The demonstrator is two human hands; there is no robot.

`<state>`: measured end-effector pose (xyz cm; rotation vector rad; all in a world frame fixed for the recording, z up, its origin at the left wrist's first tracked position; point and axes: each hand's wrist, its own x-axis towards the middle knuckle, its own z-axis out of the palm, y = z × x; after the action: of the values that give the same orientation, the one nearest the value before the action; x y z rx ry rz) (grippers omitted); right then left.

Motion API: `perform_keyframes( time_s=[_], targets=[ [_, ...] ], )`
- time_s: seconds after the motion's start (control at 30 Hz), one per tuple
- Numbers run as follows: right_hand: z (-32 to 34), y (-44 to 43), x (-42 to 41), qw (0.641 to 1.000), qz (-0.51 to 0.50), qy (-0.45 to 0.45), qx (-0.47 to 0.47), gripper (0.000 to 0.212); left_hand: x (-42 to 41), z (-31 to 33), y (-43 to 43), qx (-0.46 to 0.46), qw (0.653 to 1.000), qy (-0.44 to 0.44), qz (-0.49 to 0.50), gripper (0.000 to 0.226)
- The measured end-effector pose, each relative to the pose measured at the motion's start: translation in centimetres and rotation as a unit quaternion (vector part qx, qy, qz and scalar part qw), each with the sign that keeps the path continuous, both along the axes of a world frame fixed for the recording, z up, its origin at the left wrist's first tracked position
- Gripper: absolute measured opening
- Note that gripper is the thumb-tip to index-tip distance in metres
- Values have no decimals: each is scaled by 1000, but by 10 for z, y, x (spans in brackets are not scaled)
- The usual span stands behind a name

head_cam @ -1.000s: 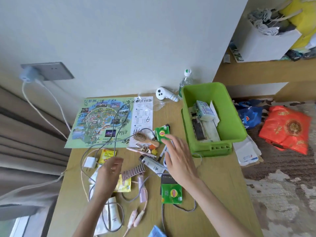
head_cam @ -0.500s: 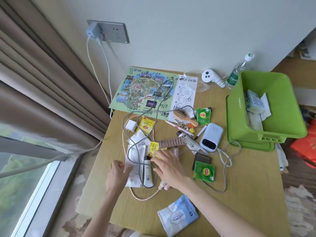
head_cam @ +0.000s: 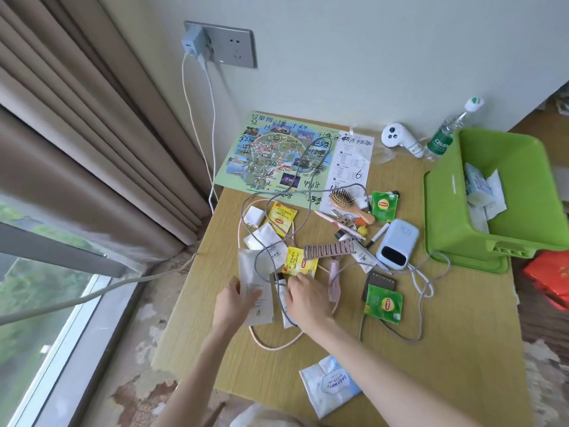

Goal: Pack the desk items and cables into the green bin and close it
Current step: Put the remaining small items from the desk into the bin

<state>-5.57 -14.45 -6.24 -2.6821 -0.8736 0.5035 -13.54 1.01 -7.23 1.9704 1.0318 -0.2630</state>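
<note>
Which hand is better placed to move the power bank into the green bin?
Right. The right hand lies nearer the power bank, and the green bin stands on that side; the left hand holds a white packet.

Cropped by right edge: green bin [head_cam: 520, 192], red bag [head_cam: 549, 280]. Partly covered by right hand [head_cam: 308, 298]: white tube [head_cam: 281, 291]; grasp unclear. Partly covered by left hand [head_cam: 233, 301]: white sachet [head_cam: 255, 272]. Illegible: small print on sachet, handwriting on map [head_cam: 277, 155].

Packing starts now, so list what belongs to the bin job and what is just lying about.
For the job: green bin, power bank, hairbrush, hair clip, grey cable, white sachet in the left hand.
Lying about: curtain, wall socket, red bag.
</note>
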Motion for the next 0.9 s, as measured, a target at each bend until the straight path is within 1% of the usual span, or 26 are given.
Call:
perform_keyframes(
  time_s=[0.1, 0.2, 0.23, 0.37, 0.47, 0.53, 0.6, 0.7, 0.83, 0.9],
  targets=[
    [-1, 9, -7, 998, -50, 30, -27, 23, -1, 11, 13, -57, 998, -34, 21, 29],
    [-6, 13, -11, 996, -61, 53, -46, 41, -5, 22, 30, -94, 994, -42, 31, 30],
    [-7, 14, -11, 995, -63, 59, -49, 43, -7, 26, 36, -106, 993, -45, 35, 31],
    [-7, 16, -6, 994, -67, 77, -45, 31, -12, 43, 55, -152, 985, -69, 40, 33],
    [-3, 14, 0, 995, -36, 83, -37, 29, -8, 52, 56, -178, 979, -101, 20, 24],
    [1, 11, 3, 995, -13, 88, -34, 29, -1, 54, 50, -213, 971, -102, 17, 22],
    [5, 7, 6, 995, 0, 94, -25, 29, 6, 54, 40, -265, 960, -92, 14, 26],
    [11, 0, 9, 996, 3, 88, -6, 30, 16, 54, 25, -359, 929, -89, 6, 32],
    [17, -8, 12, 996, -21, 83, 23, 26, 27, 58, 17, -413, 903, -113, 35, 19],
    [19, -11, 12, 996, -29, 78, 34, 24, 30, 59, 17, -440, 889, -127, 31, 20]
  ],
)
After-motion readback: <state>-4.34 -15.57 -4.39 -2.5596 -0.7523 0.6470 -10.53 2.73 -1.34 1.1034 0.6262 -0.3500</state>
